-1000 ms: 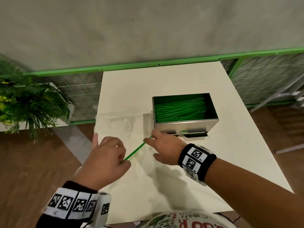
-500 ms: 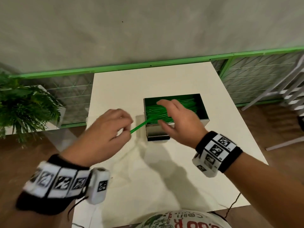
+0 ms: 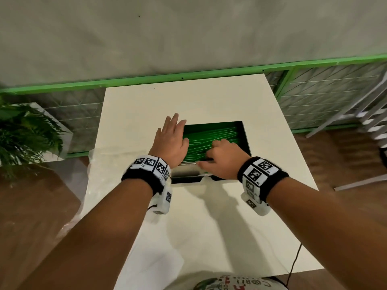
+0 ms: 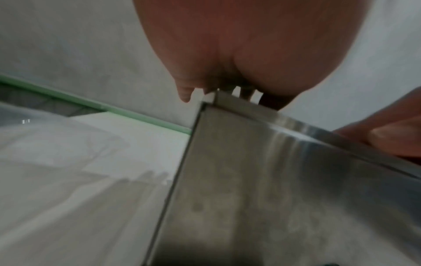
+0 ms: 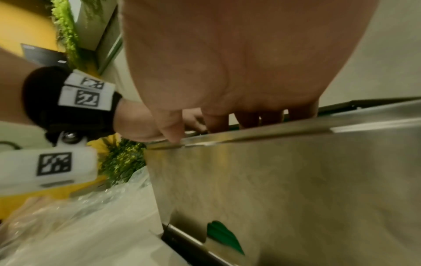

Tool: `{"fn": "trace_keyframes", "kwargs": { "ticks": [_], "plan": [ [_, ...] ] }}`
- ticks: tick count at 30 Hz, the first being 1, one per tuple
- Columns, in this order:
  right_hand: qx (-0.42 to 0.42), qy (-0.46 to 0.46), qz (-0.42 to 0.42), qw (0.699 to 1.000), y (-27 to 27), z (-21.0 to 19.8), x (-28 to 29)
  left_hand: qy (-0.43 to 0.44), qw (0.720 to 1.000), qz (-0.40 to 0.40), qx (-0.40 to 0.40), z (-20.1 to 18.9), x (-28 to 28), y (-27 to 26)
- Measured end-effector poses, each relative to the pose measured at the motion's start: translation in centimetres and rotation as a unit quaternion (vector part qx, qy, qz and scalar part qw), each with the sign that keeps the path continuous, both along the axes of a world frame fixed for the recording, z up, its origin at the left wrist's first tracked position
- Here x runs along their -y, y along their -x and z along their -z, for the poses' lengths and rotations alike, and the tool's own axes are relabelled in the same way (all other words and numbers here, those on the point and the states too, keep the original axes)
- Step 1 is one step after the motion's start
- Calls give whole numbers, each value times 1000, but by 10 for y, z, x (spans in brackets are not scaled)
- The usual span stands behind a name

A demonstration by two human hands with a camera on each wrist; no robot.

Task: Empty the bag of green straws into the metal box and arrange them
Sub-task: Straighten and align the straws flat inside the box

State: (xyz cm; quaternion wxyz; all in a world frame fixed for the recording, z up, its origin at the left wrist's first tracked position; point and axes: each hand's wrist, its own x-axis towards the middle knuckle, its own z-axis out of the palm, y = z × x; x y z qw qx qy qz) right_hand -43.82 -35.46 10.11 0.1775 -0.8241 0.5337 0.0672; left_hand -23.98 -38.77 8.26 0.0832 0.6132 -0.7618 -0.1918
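Note:
The metal box (image 3: 186, 171) stands mid-table with green straws (image 3: 211, 135) lying lengthwise inside. My left hand (image 3: 172, 135) is flat with straight fingers over the box's left end, seen from below in the left wrist view (image 4: 250, 45) above the box's corner (image 4: 273, 180). My right hand (image 3: 222, 155) reaches over the front wall: its fingers dip onto the straws and its thumb rests on the rim. In the right wrist view this hand (image 5: 227, 54) hides the straws behind the steel wall (image 5: 284, 180). The clear plastic bag (image 3: 100, 164) lies flat and limp to the left.
The white table (image 3: 188, 101) backs onto a green railing (image 3: 188, 76). A leafy plant (image 3: 25, 135) stands off the left side. White metal framing (image 3: 366, 122) is off to the right. A thin cable (image 3: 295, 260) hangs at the near right edge. Green straw ends (image 5: 223, 234) show at the box's lower slot.
Both hands carried a single green straw from the table up into the box. The left hand let go and flattened over the box's left end; the right hand dropped onto the straws.

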Motion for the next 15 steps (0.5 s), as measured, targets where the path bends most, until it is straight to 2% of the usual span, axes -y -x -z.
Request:
{"fn": "trace_keyframes", "kwargs": {
  "ticks": [3,6,8,11,13,15],
  "plan": [
    [17,-84,-20,996,-3,6,7,15,996,-54,-70,8,7,7],
    [49,-137,-14,989,-6,4,17,50,992,-66,-92,15,6,10],
    [95,-118,-9,988,-6,1,25,60,990,-64,-109,16,4,9],
    [163,-8,21,986,-6,0,40,68,988,-64,-120,20,4,6],
    [147,40,33,988,-7,2,48,67,989,-61,-120,22,5,6],
    [66,18,12,998,-8,5,52,64,989,-59,-116,23,4,6]
  ]
}}
